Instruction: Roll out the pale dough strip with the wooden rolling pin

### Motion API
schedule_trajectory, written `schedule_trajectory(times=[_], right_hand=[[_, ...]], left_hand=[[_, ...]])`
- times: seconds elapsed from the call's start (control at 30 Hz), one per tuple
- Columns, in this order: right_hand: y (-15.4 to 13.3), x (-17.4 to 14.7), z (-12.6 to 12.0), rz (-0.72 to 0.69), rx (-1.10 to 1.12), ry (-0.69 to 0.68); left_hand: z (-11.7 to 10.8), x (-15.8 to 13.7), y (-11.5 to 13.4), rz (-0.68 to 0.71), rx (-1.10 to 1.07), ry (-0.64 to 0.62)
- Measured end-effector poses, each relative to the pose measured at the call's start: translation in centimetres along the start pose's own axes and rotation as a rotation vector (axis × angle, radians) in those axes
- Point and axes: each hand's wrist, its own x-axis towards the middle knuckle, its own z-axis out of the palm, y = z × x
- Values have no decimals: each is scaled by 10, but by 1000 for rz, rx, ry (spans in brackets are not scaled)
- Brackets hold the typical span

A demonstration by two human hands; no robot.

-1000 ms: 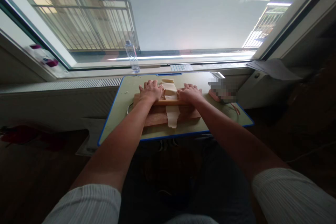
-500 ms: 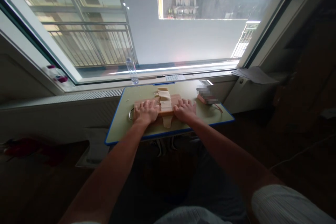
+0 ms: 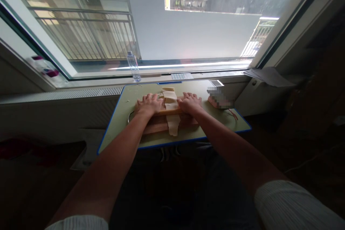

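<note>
A wooden rolling pin (image 3: pixel 167 112) lies across a long strip of pale dough (image 3: pixel 173 125) on a wooden cutting board (image 3: pixel 156 125). My left hand (image 3: pixel 149 104) rests palm down over the pin's left part, fingers stretched forward and slightly apart. Over its right part lies my right hand (image 3: pixel 189 103), also flat with fingers spread. Both hands hide the ends of the pin. The dough's near end hangs past the board's front edge, and its far end is folded near the back. A metal handle (image 3: pixel 129 116) sticks out at the board's left side.
The board stands on a small light-green table (image 3: pixel 118 115) with a blue edge. A partly blurred-out object (image 3: pixel 221 99) sits at the table's right. On the windowsill are a clear bottle (image 3: pixel 134 67), a second bottle (image 3: pixel 45 67) with a purple label, and papers (image 3: pixel 268 76).
The pin and both hands have moved away from me over the board, uncovering more of the board and dough in front. My view has tilted down slightly.
</note>
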Motion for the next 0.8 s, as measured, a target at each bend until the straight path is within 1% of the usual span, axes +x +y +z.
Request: schedule_trajectory(times=[0.1,0.2,0.33,0.43,0.53,0.6,0.7,0.8], right_hand=[[-4,27,1,1,38,33],[-7,44,3,-5,49,61],[-8,54,7,-8,40,78],[-7,53,8,-20,36,84],[-6,44,7,-14,31,58],[-5,34,5,-7,30,44],[-4,9,2,-21,17,47],[-1,-24,1,-44,-19,78]], left_hand=[[3,25,-2,17,-27,53],[7,45,-4,36,-25,104],[13,58,-7,97,-4,149],[16,58,-9,140,7,182],[13,49,-9,154,23,207],[9,37,-8,140,31,184],[4,10,-5,120,29,115],[4,-25,0,125,17,117]])
